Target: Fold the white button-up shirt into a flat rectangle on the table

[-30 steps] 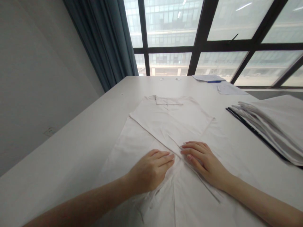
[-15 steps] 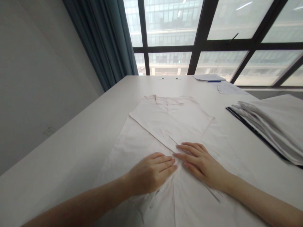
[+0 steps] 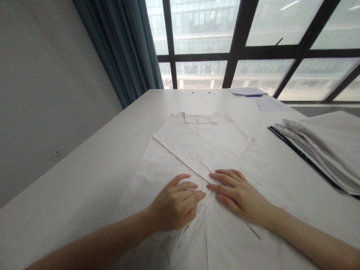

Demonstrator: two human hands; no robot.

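Note:
A white shirt lies flat on the white table, collar at the far end and both sleeves folded in across its front. My left hand rests on the cloth near the middle, fingers slightly curled and raised off the fabric, holding nothing. My right hand lies flat beside it with fingers stretched out, pressing on the folded sleeve. The fingertips of the two hands almost touch.
A stack of folded white garments with a dark edge sits at the right. Papers and a blue pen lie at the far end by the window. A blue curtain hangs at the back left; a wall runs along the left.
My left hand's fingers have curled and lifted a little from the shirt. My right hand slid slightly left and stays flat. The shirt has not moved.

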